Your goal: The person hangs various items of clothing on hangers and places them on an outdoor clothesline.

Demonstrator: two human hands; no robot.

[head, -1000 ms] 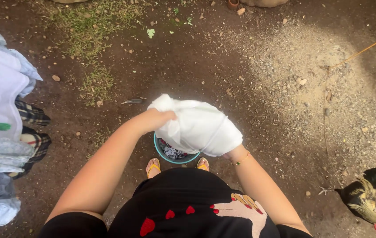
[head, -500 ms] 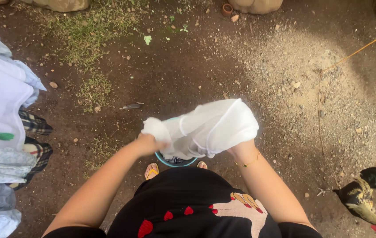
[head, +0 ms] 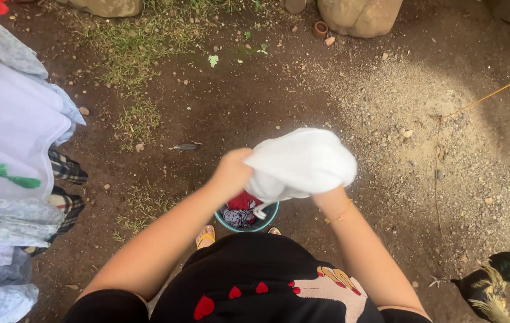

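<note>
At the centre of the frame we hold a white cloth bunched up above a teal bucket of clothes on the dirt. Our left hand is curled tight around its left end. Our right hand is buried under the fabric, so we cannot tell its grip. Hung laundry fills the left edge.

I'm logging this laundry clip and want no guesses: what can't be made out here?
- Right hand: hidden in the head view inside the bunched white cloth; its grip cannot be seen.
- Left hand: fingertips buried in the cloth's folds.
- Round teal plastic bucket: mostly covered by cloth and arms; only red and dark fabric shows.
- Dark rooster: cut off by the bottom-right edge.
- Hanging pale garments: cut off by the left edge.
</note>
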